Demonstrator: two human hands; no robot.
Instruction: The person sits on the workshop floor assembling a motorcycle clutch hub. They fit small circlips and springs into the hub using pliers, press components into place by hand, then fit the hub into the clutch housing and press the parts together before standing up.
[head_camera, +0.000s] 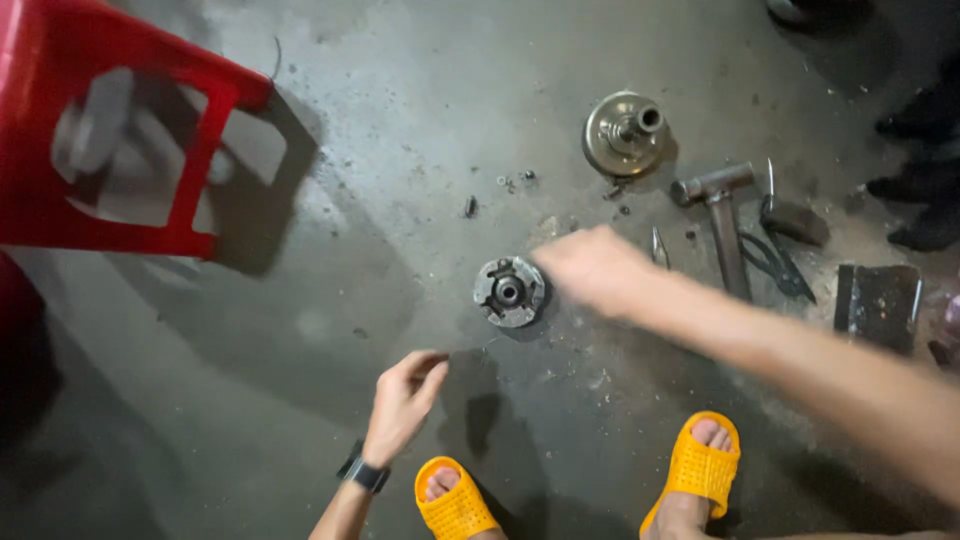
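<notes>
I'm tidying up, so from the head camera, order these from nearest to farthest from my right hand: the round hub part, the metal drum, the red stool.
From the right hand:
1. Round hub part, just left of it.
2. Metal drum, farther up the floor.
3. Red stool, far left.

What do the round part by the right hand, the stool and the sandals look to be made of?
Round part: grey metal, probably steel or cast alloy, dull and grimy with machined faces. Stool: red moulded plastic, smooth with a slight sheen and cut-out sides. Sandals: yellow-orange rubber or foam, matte, with a perforated strap.
</notes>
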